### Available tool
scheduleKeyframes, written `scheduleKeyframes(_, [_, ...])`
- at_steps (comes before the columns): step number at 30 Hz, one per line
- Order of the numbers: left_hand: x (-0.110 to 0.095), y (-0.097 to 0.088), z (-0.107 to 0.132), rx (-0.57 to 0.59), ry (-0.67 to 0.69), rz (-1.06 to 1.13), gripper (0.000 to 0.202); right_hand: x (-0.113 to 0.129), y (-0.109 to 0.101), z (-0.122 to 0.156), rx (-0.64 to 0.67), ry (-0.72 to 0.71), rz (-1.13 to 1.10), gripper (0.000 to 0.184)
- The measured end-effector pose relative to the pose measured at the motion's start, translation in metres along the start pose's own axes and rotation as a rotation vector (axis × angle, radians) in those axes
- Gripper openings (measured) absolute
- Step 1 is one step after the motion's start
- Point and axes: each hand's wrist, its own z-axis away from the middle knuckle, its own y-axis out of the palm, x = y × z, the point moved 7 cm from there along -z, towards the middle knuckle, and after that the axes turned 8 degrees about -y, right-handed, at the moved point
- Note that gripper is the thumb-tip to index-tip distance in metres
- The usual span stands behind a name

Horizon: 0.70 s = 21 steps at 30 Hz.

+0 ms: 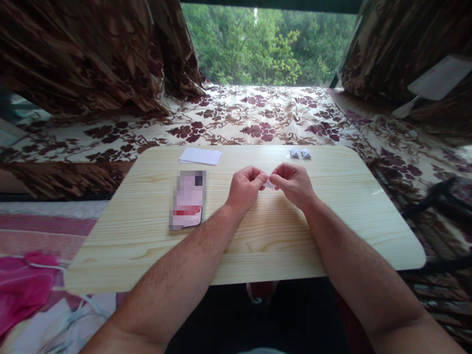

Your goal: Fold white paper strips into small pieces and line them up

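Observation:
Between my two hands, just above the middle of the wooden table (273, 246), is a small piece of folded white paper (269, 184). My left hand (246, 186) pinches its left side with thumb and fingers. On the other side my right hand (294, 183) is closed on it the same way. Fingers cover most of the paper, so its full shape is hidden. Beyond my right hand, two small folded paper pieces (300, 153) with raised points sit side by side near the far edge.
A stack of white paper sheets (200, 156) lies at the far left of the table. Nearer stands a pinkish, partly blurred phone (187, 199), lying flat. Behind are a flowered cloth ledge (258, 115) and a window (254, 44); a white lamp (440, 78) is at right.

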Motion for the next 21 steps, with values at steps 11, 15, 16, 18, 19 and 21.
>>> scheduleKeyframes(11, [0.0067, -0.0015, -0.0023, 0.004, -0.036, 0.037, 0.024, -0.0018, 0.0017, -0.0008, 0.032, 0.019, -0.058, 0.01])
scheduleKeyframes(15, [0.0082, -0.0017, -0.0022, 0.007, -0.034, 0.05, 0.023, -0.005, 0.0023, -0.0003, 0.045, 0.056, -0.069, 0.01])
scheduleKeyframes(16, [0.0083, -0.0017, -0.002, 0.007, -0.038, 0.047, 0.023, -0.0055, 0.0025, 0.0, 0.046, 0.061, -0.077, 0.01])
scheduleKeyframes(18, [0.0084, -0.0014, -0.0014, 0.011, -0.055, 0.048, 0.023, -0.0058, 0.0027, 0.0004, 0.05, 0.063, -0.092, 0.01])
scheduleKeyframes(19, [0.0084, -0.0006, -0.001, 0.019, -0.068, 0.059, 0.024, -0.0059, 0.0024, 0.0004, 0.049, 0.061, -0.096, 0.011])
scheduleKeyframes(21, [0.008, 0.0027, -0.0001, 0.055, -0.089, 0.105, 0.022, -0.006, 0.0008, 0.0001, 0.034, 0.056, -0.1, 0.012])
